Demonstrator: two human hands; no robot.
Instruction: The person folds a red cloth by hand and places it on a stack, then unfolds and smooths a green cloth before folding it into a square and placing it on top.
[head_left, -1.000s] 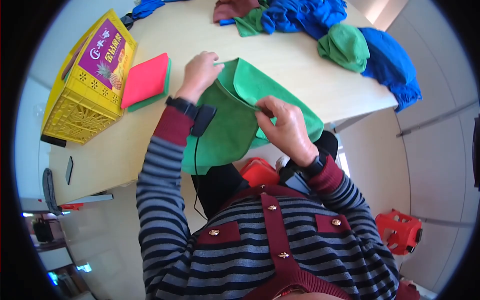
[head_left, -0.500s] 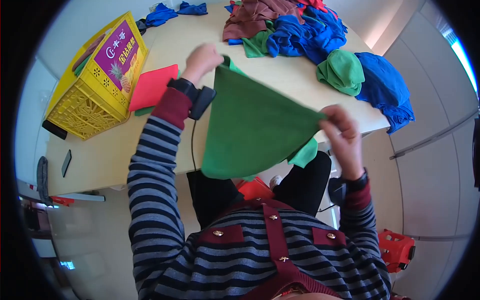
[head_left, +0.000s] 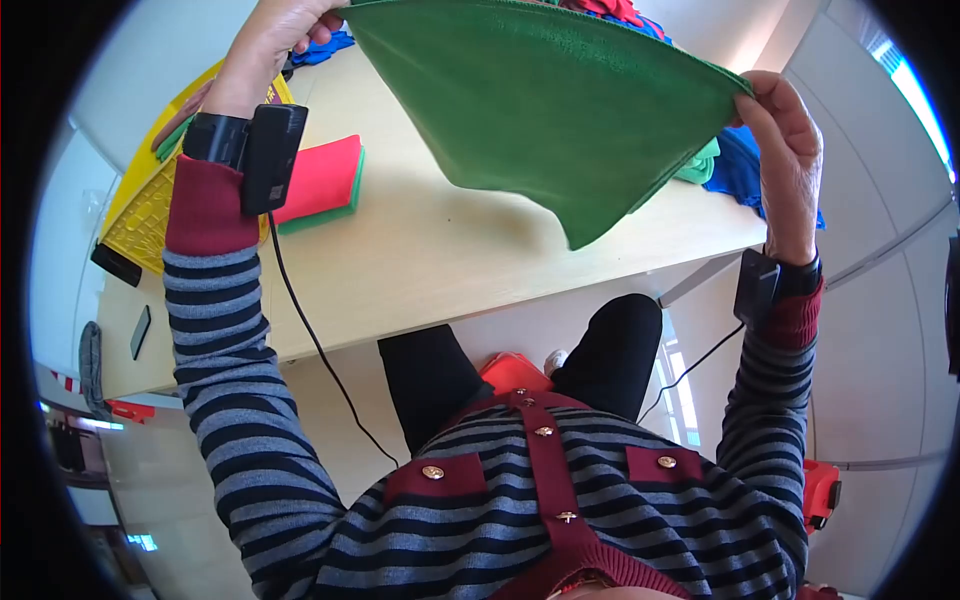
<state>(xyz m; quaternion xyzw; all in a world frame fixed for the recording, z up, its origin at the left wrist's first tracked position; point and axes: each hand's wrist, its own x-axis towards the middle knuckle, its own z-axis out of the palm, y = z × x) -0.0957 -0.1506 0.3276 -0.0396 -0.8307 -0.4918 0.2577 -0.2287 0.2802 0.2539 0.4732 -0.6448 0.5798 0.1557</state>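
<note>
A green cloth hangs spread out above the table, stretched between my two hands. At the upper left, my left hand is closed on one top corner of it. My right hand pinches the opposite corner between thumb and fingers. The cloth's lower edge droops in the air over the tabletop, and its body hides much of the table's far side. On the table to the left lies a flat stack of folded cloths, with a red cloth on top and a green one under it.
A yellow crate with cloths in it stands on the table at the left, partly behind my left arm. Blue cloths lie at the right edge. A phone-like dark object rests near the left edge. Cables run from both wrist devices.
Both hands have risen and moved apart, pulling the green cloth wide and lifting it higher over the table. It now covers most of the far cloth pile.
</note>
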